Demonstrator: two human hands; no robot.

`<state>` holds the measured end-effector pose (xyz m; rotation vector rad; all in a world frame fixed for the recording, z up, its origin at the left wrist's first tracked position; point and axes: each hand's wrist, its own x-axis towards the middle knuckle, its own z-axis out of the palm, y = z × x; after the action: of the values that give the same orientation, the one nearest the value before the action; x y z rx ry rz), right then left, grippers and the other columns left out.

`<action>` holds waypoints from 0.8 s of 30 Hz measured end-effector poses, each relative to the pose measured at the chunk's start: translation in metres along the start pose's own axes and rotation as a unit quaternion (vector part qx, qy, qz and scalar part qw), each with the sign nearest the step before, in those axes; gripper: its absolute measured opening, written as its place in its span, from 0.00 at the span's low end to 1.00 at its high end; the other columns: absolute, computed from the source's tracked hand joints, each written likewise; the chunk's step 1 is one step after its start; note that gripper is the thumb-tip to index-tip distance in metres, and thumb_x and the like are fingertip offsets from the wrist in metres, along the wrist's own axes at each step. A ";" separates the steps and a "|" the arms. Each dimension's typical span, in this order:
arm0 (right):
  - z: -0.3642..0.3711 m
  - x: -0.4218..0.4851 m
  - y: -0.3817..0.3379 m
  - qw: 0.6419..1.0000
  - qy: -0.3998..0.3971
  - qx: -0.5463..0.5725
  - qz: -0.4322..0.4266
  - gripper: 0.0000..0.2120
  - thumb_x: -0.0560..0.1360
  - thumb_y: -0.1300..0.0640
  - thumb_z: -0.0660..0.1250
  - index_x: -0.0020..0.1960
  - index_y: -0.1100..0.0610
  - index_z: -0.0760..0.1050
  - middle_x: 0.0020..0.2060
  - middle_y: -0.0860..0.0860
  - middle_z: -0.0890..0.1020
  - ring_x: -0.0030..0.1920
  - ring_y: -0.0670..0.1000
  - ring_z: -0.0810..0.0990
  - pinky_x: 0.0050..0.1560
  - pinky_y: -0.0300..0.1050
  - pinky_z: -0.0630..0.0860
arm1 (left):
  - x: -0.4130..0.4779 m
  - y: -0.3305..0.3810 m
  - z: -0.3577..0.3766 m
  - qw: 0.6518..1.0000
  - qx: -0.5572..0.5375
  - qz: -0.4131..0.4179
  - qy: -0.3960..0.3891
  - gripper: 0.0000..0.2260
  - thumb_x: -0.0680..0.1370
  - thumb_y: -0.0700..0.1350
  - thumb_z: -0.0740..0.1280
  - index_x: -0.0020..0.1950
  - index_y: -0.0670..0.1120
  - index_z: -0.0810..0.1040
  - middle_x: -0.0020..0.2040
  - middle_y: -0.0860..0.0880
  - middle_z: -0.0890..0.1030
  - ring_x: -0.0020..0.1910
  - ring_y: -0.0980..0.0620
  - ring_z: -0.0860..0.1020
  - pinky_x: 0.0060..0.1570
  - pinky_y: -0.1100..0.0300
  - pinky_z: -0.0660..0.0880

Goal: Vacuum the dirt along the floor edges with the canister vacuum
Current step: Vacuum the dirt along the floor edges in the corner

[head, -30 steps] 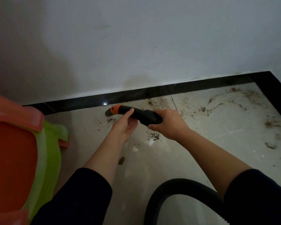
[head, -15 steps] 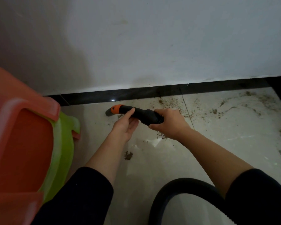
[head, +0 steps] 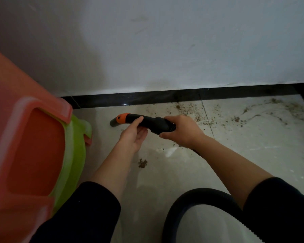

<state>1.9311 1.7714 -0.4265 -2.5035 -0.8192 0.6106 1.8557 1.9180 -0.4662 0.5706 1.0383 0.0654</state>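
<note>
Right hand point(head: 182, 132) is gripping the back end of the nozzle point(head: 153, 122), fingers curled round the black tube where it joins the hose point(head: 188, 196), thumb wrapping underneath. Left hand point(head: 132, 136) is holding the nozzle further forward, palm turned up, thumb lying over the top of the tube just behind the orange collar point(head: 122, 118). The rest of its fingers are sitting behind the tube, so I cannot tell how tightly they are closing.

The nozzle is lying nearly level, pointing left, with the grey tip point(head: 113, 122) angling down at the floor point(head: 174, 169) near the black baseboard point(head: 147, 99). Cannot tell whether the tip is touching the tile.

Dirt point(head: 191, 110) is lying scattered on the tiles to the right of the hands, running along the baseboard toward the right corner. A small clump point(head: 142, 163) is sitting on the floor between the forearms, below the left hand.

The hose is looping across the bottom of the view, passing under the right forearm. Both arms are wearing dark sleeves point(head: 81, 213) pushed up the forearm.

An orange tub point(head: 25, 137) is filling the left side, with a green tub point(head: 74, 155) nesting under it, both standing left of the tip and apart from it. White wall point(head: 165, 41) is rising above the baseboard.
</note>
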 end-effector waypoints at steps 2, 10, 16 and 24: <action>0.000 -0.001 -0.002 1.000 -0.007 -0.002 -0.004 0.17 0.72 0.49 0.72 0.59 0.50 0.76 0.41 0.48 0.80 0.37 0.46 0.78 0.37 0.43 0.79 | -0.003 0.000 -0.002 1.000 -0.003 0.001 0.006 0.20 0.77 0.42 0.70 0.68 0.41 0.73 0.50 0.42 0.81 0.48 0.50 0.80 0.49 0.58 0.77; -0.006 -0.008 -0.004 1.000 -0.009 -0.004 -0.010 0.15 0.72 0.50 0.73 0.57 0.51 0.77 0.39 0.48 0.79 0.37 0.47 0.78 0.39 0.46 0.80 | -0.016 -0.003 0.001 1.000 -0.004 0.015 -0.001 0.17 0.78 0.41 0.69 0.66 0.40 0.73 0.56 0.41 0.79 0.62 0.46 0.78 0.61 0.56 0.74; -0.014 -0.017 0.003 1.000 -0.013 -0.001 0.007 0.15 0.72 0.51 0.73 0.57 0.51 0.76 0.40 0.49 0.80 0.35 0.47 0.80 0.36 0.43 0.81 | -0.019 -0.014 0.009 1.000 -0.003 0.010 -0.009 0.15 0.78 0.41 0.69 0.64 0.40 0.74 0.55 0.41 0.80 0.57 0.47 0.79 0.61 0.56 0.74; -0.022 -0.031 0.012 1.000 -0.004 -0.011 0.023 0.18 0.72 0.51 0.72 0.61 0.50 0.76 0.41 0.49 0.80 0.36 0.45 0.79 0.32 0.36 0.73 | -0.027 -0.026 0.022 1.000 0.008 0.004 -0.023 0.17 0.78 0.41 0.69 0.66 0.40 0.73 0.60 0.39 0.79 0.62 0.45 0.77 0.63 0.55 0.73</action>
<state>1.9257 1.7376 -0.4062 -2.5482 -0.7779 0.6310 1.8542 1.8784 -0.4486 0.5885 0.9922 0.0496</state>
